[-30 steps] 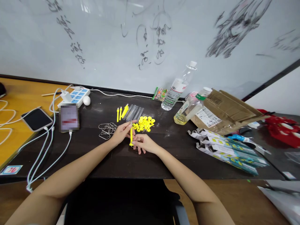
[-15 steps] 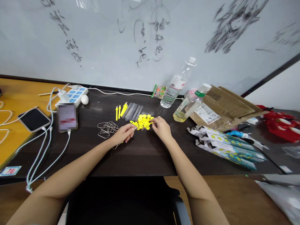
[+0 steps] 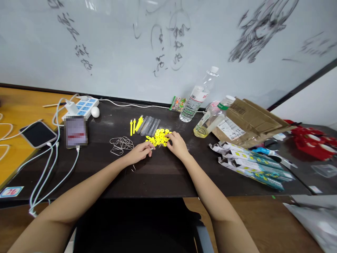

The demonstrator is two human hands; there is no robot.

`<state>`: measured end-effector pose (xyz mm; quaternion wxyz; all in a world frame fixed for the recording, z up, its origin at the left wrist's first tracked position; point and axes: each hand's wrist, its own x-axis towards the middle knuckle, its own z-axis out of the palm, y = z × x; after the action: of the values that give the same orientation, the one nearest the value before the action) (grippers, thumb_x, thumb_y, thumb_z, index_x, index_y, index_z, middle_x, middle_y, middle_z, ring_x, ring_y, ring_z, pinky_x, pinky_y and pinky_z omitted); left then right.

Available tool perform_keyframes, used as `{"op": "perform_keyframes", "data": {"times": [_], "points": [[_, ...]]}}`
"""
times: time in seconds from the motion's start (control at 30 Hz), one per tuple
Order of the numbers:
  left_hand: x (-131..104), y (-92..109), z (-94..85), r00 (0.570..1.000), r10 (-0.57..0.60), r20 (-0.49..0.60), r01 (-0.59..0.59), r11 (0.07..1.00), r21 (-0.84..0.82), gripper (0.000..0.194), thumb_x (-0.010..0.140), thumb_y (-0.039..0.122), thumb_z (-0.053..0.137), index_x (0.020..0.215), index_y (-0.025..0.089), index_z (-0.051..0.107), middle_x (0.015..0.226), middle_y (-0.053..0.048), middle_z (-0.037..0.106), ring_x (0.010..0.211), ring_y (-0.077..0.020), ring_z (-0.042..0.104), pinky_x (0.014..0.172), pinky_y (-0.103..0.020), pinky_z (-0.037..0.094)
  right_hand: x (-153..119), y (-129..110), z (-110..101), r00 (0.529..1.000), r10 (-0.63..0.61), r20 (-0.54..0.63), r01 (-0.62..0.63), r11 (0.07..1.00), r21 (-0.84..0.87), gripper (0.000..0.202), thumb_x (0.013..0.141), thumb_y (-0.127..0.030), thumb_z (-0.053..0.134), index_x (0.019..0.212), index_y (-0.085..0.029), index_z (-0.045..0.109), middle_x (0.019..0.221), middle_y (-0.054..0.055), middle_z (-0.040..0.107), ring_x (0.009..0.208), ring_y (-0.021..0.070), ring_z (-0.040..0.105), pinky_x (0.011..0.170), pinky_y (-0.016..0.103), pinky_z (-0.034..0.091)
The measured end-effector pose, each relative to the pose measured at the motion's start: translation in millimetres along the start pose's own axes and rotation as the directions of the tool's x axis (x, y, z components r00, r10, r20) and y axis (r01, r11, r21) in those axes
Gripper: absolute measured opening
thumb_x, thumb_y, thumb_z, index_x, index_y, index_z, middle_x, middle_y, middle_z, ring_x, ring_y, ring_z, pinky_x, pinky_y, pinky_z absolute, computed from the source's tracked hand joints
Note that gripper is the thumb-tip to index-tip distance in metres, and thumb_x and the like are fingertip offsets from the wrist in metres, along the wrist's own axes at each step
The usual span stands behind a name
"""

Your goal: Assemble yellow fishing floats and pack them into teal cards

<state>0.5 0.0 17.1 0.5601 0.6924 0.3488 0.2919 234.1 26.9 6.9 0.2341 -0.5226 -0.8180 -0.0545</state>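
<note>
Small yellow rings lie in a pile on the dark table. At the pile's right edge is my right hand, its curled fingertips on the yellow pieces; whether it grips one is hidden. My left hand is closed at the pile's lower left, pinching something small that I cannot make out. A thin metal hook shows just below it. Left of that hand lies a tangle of metal wire hooks. Clear tubes rest behind the pile, beside yellow sticks.
A water bottle and a bottle of yellowish liquid stand behind on the right. Farther right are flattened cardboard and teal-white boxes. Phones, white cables and a power strip lie at left.
My right hand has shifted slightly left and further over the yellow pieces. The fingers of my left hand have drawn in, and a hook now shows below that hand.
</note>
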Motion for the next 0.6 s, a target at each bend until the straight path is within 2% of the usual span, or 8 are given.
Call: {"op": "perform_keyframes", "data": {"times": [0.13, 0.3, 0.6], "points": [[-0.4, -3.0, 0.1, 1.000, 0.003, -0.011, -0.003, 0.999, 0.033, 0.019, 0.088, 0.027, 0.039, 0.097, 0.015, 0.051, 0.069, 0.003, 0.054, 0.042, -0.0038, 0.037, 0.041, -0.017, 0.030, 0.3, -15.9, -2.0, 0.996, -0.079, 0.032, 0.077, 0.995, 0.055, 0.026, 0.086, -0.026, 0.052, 0.110, -0.020, 0.061, 0.103, 0.009, 0.057, 0.097, 0.0238, 0.049, 0.082, 0.035, 0.040], [0.0, -7.7, 1.0, 0.999, 0.028, -0.020, -0.026, 0.998, 0.066, 0.021, 0.088, 0.030, 0.039, 0.098, 0.017, 0.051, 0.070, 0.002, 0.056, 0.043, -0.0047, 0.037, 0.043, -0.018, 0.031, 2.0, -32.1, 2.8, 0.987, -0.136, 0.083, 0.139, 0.990, -0.028, 0.029, 0.087, -0.029, 0.052, 0.114, -0.022, 0.060, 0.107, 0.009, 0.059, 0.100, 0.0256, 0.047, 0.082, 0.037, 0.035], [0.7, -9.5, 0.2, 0.996, 0.075, -0.040, -0.069, 0.987, 0.145, 0.020, 0.087, 0.030, 0.044, 0.097, 0.017, 0.054, 0.067, 0.003, 0.057, 0.048, -0.0068, 0.040, 0.051, -0.020, 0.034, 4.9, -31.5, 12.5, 0.985, -0.151, 0.086, 0.160, 0.982, -0.103, 0.017, 0.090, -0.025, 0.050, 0.099, -0.019, 0.063, 0.098, 0.010, 0.061, 0.095, 0.0252, 0.047, 0.079, 0.036, 0.033]]}}
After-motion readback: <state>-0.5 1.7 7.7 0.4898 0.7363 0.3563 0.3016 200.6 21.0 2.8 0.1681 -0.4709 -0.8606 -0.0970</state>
